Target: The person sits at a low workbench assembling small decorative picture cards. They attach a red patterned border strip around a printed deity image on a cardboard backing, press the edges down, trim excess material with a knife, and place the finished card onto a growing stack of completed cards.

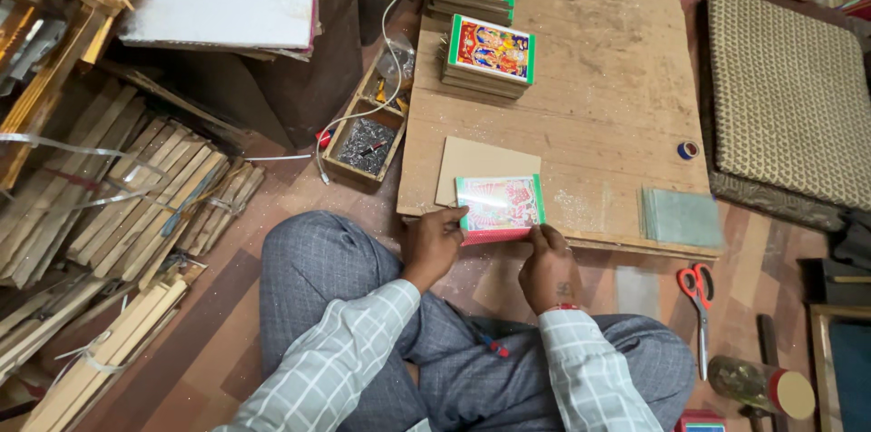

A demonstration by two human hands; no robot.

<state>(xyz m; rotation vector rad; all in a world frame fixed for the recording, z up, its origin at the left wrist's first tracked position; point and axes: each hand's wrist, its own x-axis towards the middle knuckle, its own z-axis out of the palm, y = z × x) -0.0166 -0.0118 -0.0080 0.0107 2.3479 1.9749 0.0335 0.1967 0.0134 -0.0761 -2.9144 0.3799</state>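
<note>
The person's legs (pixel 363 305) in grey checked trousers are closest, folded on the floor, with pale checked sleeves (pixel 345 350) above them. Far to the left lie bundles of wood strips (pixel 136 205), tied in stacks. Next to them sits a small wooden box (pixel 366 146) full of tiny dark nails, close to the edge of the board (pixel 608 96).

The left hand (pixel 434 241) grips the left edge of a picture (pixel 500 207). The picture is bright, with a green border, and it lies at the near edge of the board. The right hand (pixel 547 264) pinches the picture's lower right corner with its fingertips. Both hands are holding it. Under the picture's far side lies a plain brown card (pixel 476 164).

Farther up the board stand two stacks of pictures (pixel 490 55), one behind the other. To the right of the held picture is a pile of glass sheets (pixel 680 216), also at the board's near edge. A small roll of tape (pixel 689 150) sits just beyond it. On the floor to the right lie scissors (pixel 697 291) with red handles, and near them a bottle (pixel 758 387) on its side. A woven mat (pixel 789 96) lies on the far right.
</note>
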